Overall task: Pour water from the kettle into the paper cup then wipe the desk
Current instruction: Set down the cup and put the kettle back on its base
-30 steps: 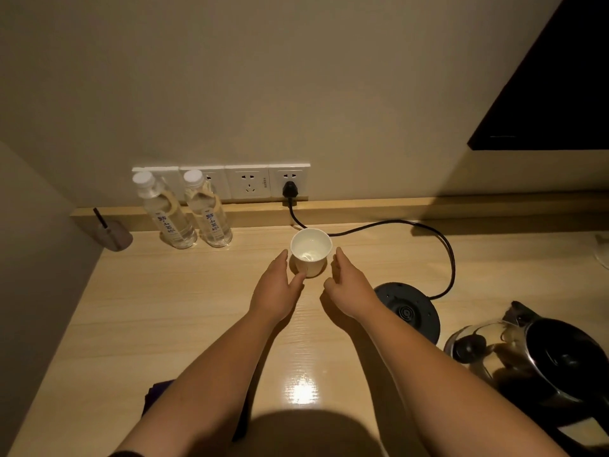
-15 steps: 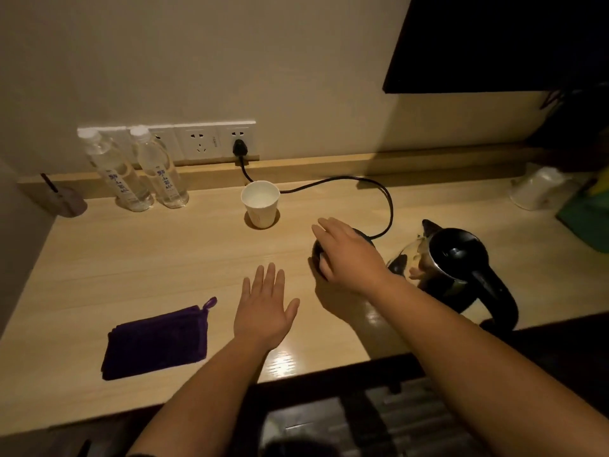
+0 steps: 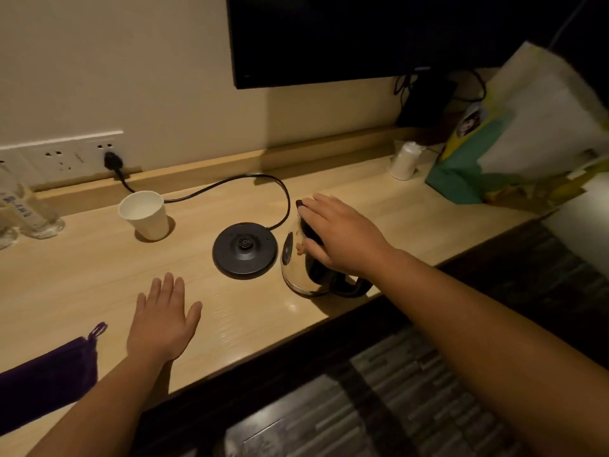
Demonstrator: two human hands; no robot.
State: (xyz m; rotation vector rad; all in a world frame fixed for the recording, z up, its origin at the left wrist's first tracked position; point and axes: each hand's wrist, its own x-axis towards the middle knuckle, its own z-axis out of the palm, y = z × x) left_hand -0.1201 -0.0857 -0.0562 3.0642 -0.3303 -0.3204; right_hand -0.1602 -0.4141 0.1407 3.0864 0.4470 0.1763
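Observation:
A white paper cup [image 3: 144,214] stands upright on the wooden desk [image 3: 82,268] near the back ledge. The shiny steel kettle [image 3: 298,268] with a black handle sits off its base, near the desk's front edge. My right hand [image 3: 339,234] hovers over the kettle's top with fingers spread, covering the lid and handle; whether it touches is unclear. My left hand [image 3: 163,319] lies flat and open on the desk, holding nothing. A folded purple cloth [image 3: 46,380] lies at the lower left, just left of my left hand.
The black kettle base [image 3: 245,250] sits left of the kettle, its cord running to the wall socket [image 3: 112,158]. Water bottles [image 3: 29,209] stand at far left. A dark screen [image 3: 362,34] hangs above. A white cup [image 3: 403,161] and a paper bag [image 3: 514,136] occupy the right end.
Both hands left the paper cup. My right hand moved right, past the base to over the kettle. My left hand came down flat on the desk. The view swung right.

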